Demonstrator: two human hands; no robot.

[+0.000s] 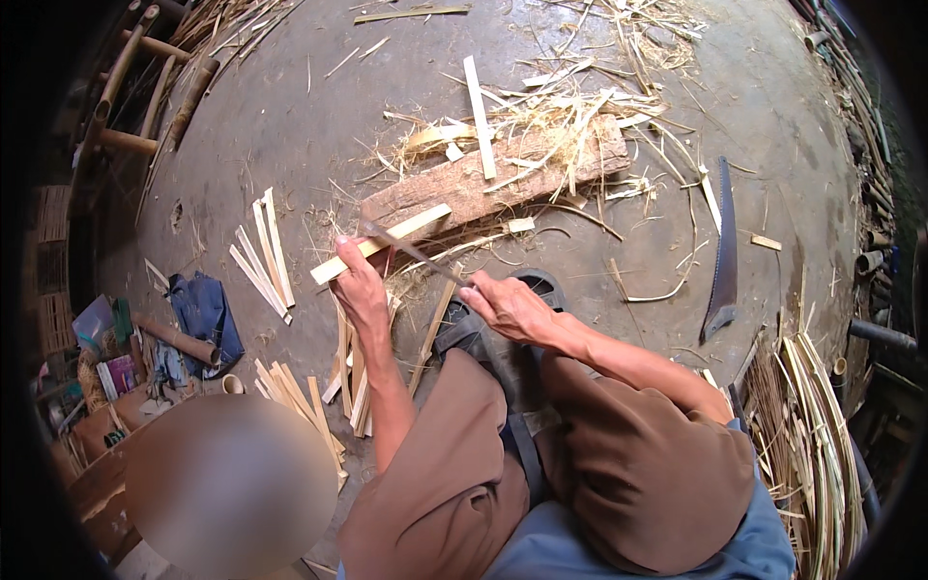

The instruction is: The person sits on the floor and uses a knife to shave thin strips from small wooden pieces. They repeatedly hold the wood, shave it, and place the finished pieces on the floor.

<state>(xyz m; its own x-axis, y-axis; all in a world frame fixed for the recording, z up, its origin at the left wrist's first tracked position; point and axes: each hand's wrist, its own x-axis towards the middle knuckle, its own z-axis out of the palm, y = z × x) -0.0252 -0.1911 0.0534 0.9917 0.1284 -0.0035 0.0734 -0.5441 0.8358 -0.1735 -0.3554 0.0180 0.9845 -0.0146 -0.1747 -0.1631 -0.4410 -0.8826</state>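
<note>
My left hand (362, 288) is closed around the near end of a pale, flat bamboo strip (418, 223). The strip's far end lies against the left end of a rough wooden block (541, 166) on the floor. In my right hand (507, 307) is the handle of a knife (418, 255), its narrow blade reaching up and left across the strip. The blade's tip is beside the block's left end. Another pale strip (479, 121) leans over the block, among thin curled shavings (580, 121).
A handsaw (725, 246) lies on the floor at right, near a tall bundle of strips (817, 445). Cut strips (271, 246) lie to my left, beside blue cloth (205, 319). A bamboo ladder-like frame (126, 140) stands at upper left. A blurred round patch covers the lower left.
</note>
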